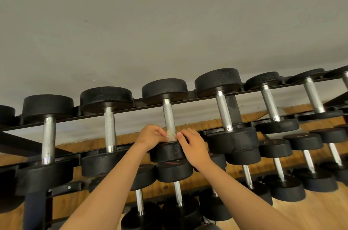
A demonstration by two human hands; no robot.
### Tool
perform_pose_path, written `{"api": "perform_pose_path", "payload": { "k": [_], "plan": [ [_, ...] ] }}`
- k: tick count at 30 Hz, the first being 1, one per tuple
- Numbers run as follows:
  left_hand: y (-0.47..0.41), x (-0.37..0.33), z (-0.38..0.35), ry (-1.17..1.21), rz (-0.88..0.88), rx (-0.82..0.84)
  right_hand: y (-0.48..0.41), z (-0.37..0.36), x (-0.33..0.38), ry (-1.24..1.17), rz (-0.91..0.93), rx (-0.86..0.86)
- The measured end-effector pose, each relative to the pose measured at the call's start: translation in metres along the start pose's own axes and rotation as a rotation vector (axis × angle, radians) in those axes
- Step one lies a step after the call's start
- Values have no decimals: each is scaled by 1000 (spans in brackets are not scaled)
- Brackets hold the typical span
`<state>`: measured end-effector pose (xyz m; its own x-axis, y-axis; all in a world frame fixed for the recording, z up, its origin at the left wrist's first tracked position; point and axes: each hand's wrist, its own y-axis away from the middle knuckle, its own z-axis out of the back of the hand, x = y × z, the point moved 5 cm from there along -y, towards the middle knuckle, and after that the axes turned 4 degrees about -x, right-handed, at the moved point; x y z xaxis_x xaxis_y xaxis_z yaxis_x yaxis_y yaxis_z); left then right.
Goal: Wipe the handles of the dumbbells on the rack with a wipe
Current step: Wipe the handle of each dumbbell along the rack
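Note:
Black dumbbells with silver handles lie in a row on the top tier of a black rack (190,98). The middle dumbbell's handle (168,115) has a crumpled whitish wipe (171,134) pressed against its lower end, just above the near weight head (167,151). My left hand (152,135) pinches the wipe from the left. My right hand (191,143) pinches it from the right, thumb against the wipe. Both forearms reach up from the bottom of the view.
Neighbouring top-tier dumbbells flank the middle one: one to the left (109,128) and one to the right (223,111). A lower tier holds several smaller dumbbells (177,192). A grey wall fills the upper view; wooden floor (310,214) shows at lower right.

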<state>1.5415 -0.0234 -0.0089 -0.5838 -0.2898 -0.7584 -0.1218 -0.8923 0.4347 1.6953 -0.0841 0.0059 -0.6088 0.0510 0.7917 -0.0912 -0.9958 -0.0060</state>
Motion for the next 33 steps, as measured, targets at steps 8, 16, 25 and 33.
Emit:
{"api": "perform_pose_path", "payload": {
  "k": [8, 16, 25, 33],
  "plan": [
    [3, 11, -3, 208, 96, -148, 1, 0, 1, 8, 1, -11],
    [-5, 1, -2, 121, 109, -57, 1, 1, 3, 18, 22, -38],
    [-3, 8, -3, 261, 185, -100, 1, 1, 4, 16, 23, -29],
    [-4, -4, -2, 110, 144, 10, 1, 0, 2, 25, 34, -34]
  ]
}}
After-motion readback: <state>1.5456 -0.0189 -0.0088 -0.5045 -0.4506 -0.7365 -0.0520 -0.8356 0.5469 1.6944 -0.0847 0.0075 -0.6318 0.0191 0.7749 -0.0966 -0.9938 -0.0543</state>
